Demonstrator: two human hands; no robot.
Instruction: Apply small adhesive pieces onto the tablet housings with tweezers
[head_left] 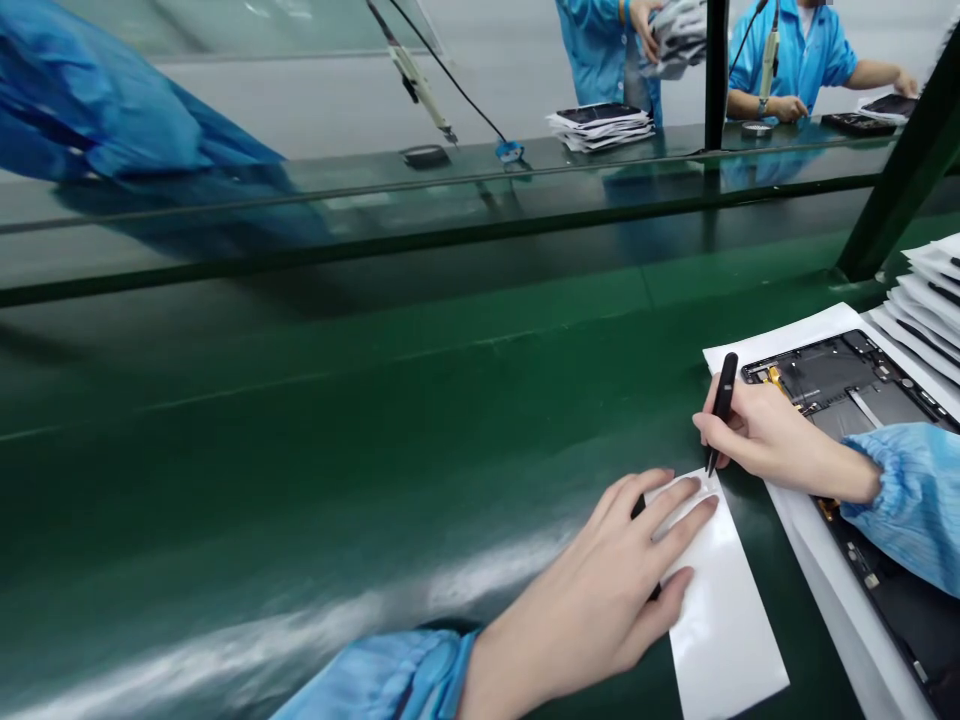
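Observation:
My left hand (600, 590) lies flat with fingers stretched out, pressing on a white glossy strip of backing paper (724, 620) on the green bench. My right hand (765, 435) is closed around black tweezers (721, 405), whose tip points down at the strip's top right corner. Just right of that hand lies an opened tablet (840, 385) with its inner parts showing, resting on a white sheet (780, 340). Both my sleeves are blue.
A green conveyor belt (337, 420) runs across the middle. A stack of white sheets (930, 300) sits at the right edge. Beyond a raised rail (450, 215), other people in blue coats work with stacked tablets (600, 125) and hanging electric screwdrivers (420, 85).

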